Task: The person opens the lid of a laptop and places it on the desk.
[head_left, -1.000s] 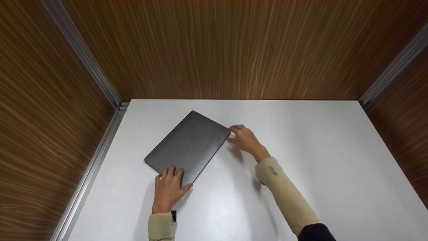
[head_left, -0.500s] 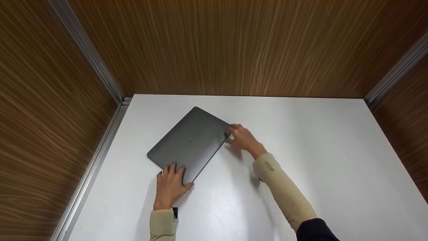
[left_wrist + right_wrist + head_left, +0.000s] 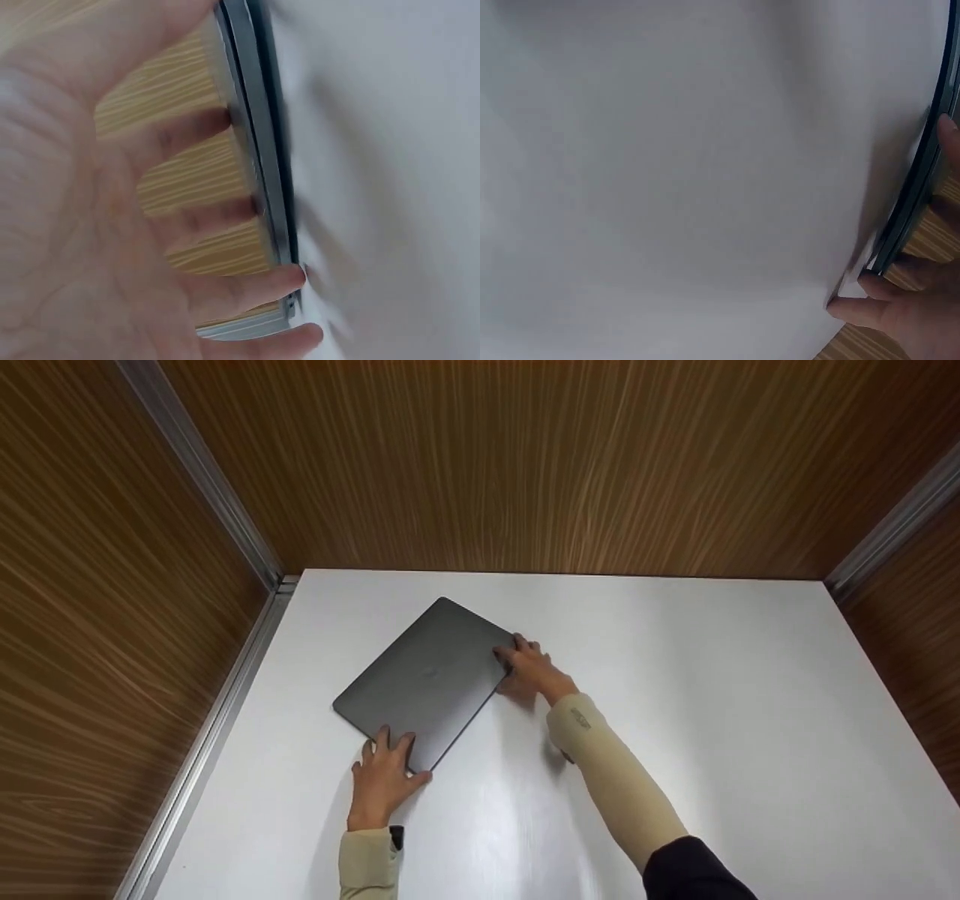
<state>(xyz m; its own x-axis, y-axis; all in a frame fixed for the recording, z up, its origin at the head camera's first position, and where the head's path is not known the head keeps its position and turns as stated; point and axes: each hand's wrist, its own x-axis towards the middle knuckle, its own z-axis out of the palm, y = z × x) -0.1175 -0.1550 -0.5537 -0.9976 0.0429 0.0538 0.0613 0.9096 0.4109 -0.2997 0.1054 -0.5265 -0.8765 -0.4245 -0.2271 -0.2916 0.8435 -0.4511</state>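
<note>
Wood-grain panels (image 3: 480, 465) enclose a white table (image 3: 697, 712) at the back and sides. On the left, a metal rail (image 3: 202, 735) runs along the table's side. Next comes the left hand (image 3: 381, 784), in a beige sleeve (image 3: 367, 861), released rather than clenched: its fingers spread straight against the near-left corner of a closed dark grey laptop (image 3: 420, 682), thumb at the long edge. The laptop sits diagonally on the table, left of centre, a faint logo (image 3: 429, 672) on its lid. At its right corner, the right hand (image 3: 531, 666) touches lid and edges with loosely spread fingers, unclenched. A beige sleeve cover (image 3: 619, 776) follows, meeting dark fabric (image 3: 694, 870).
</note>
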